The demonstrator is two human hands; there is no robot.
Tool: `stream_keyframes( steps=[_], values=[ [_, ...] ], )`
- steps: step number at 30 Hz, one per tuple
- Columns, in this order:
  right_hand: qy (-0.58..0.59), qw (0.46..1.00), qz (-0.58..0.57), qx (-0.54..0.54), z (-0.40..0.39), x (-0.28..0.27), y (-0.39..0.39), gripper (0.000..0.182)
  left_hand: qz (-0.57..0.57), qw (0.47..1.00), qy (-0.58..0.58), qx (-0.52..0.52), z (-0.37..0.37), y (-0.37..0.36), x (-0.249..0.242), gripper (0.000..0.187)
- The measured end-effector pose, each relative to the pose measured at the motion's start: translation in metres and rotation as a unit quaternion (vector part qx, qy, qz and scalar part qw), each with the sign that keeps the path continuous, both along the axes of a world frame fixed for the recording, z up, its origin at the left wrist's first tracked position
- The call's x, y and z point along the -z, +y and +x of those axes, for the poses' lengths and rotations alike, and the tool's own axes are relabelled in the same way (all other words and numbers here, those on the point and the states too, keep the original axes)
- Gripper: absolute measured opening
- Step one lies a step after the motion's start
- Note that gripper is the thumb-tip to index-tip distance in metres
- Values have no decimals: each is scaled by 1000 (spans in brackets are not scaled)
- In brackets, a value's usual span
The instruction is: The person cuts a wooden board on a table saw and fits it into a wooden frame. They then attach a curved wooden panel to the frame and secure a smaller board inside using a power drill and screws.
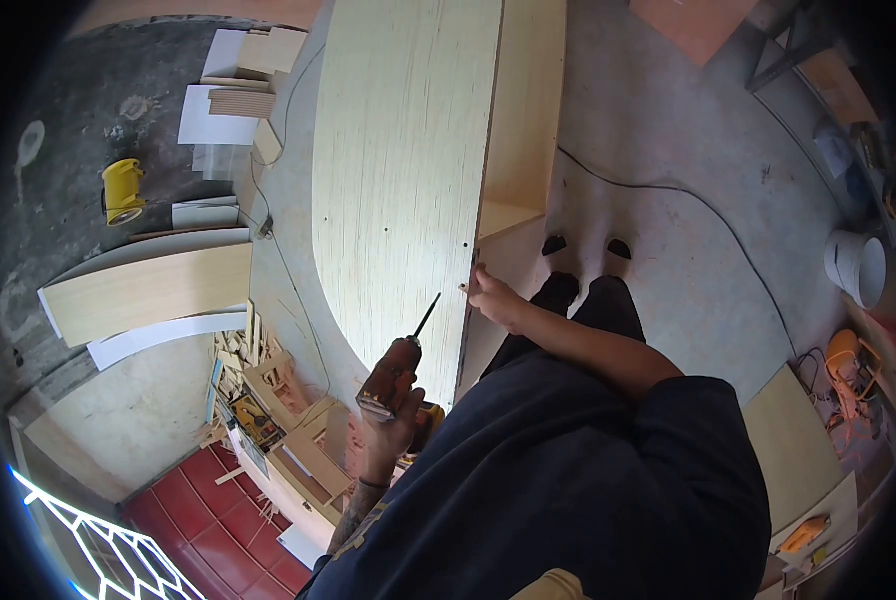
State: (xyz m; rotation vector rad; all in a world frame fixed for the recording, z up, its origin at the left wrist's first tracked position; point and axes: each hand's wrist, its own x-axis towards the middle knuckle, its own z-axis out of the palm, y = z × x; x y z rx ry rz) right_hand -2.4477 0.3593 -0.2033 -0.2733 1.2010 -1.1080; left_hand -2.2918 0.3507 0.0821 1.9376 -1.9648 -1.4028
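On the left, my left hand is wrapped round the handle of a power drill. Its long thin bit points up and right over a large pale wooden panel with one curved side. My right hand is at the panel's straight right edge, its fingers closed. By the fingertips lies a small thing too small to name; what the fingers hold is partly hidden. Small dark holes show in the panel, one just above this hand. The bit's tip is apart from the right hand.
A box-like wooden frame adjoins the panel's right side. Cut boards, a yellow round tool and wood scraps lie left. A black cable crosses the floor near my feet. A white bucket stands right.
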Motion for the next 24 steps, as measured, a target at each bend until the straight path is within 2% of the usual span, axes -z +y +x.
stream_keyframes(
  steps=[1, 3, 6, 7, 9, 10, 13, 15, 16, 17, 18, 19, 20, 21, 22, 24],
  values=[
    [3, 1000, -4, -1, -16, -14, 3, 75, -4, 1000, 3, -1, 5, 7, -1, 54],
    [-207, 974, -17, -85, -56, -43, 15, 79, -35, 999, 7, -22, 8, 20, 0, 56],
    [-198, 975, 4, -97, -80, -56, 30, 71, -47, 997, 55, -38, -8, 38, -3, 56],
    [-191, 977, 5, -94, -79, -47, 39, 71, -45, 996, 62, -34, -12, 44, -1, 56],
    [-104, 994, 10, -32, -69, -20, 67, 65, -62, 993, 100, -23, -21, 57, 3, 56],
    [2, 1000, -15, -18, -66, -2, 86, 54, -61, 992, 109, -17, -26, 63, 3, 56],
    [59, 998, 3, 18, -84, 11, 154, 44, -49, 987, 154, 7, -29, 70, 9, 52],
    [65, 996, 30, 54, -99, 12, 207, 42, 21, 991, 82, 102, -16, 66, 26, 46],
    [141, 987, 61, 55, -102, 23, 236, 43, 40, 993, 51, 97, -38, 71, 11, 37],
    [214, 970, 96, 57, -99, 26, 258, 44, 46, 991, 59, 114, -34, 71, 20, 37],
    [222, 966, 107, 76, -93, 12, 277, 44, 14, 980, 81, 181, -29, 69, 35, 33],
    [193, 970, 97, 115, -88, -12, 297, 48, -16, 962, 108, 250, -31, 69, 47, 29],
    [168, 968, 92, 162, -83, -40, 318, 53, -46, 942, 128, 307, -48, 74, 34, 23],
    [130, 976, 80, 154, -75, -64, 331, 63, -56, 910, 133, 389, -46, 69, 47, 25],
    [77, 986, 24, 145, -62, -73, 341, 63, -27, 903, 169, 394, -53, 74, 50, 27],
    [113, 990, -1, 84, -40, -111, 346, 82, 23, 865, 194, 463, -72, 88, 47, 32]
  ],
)
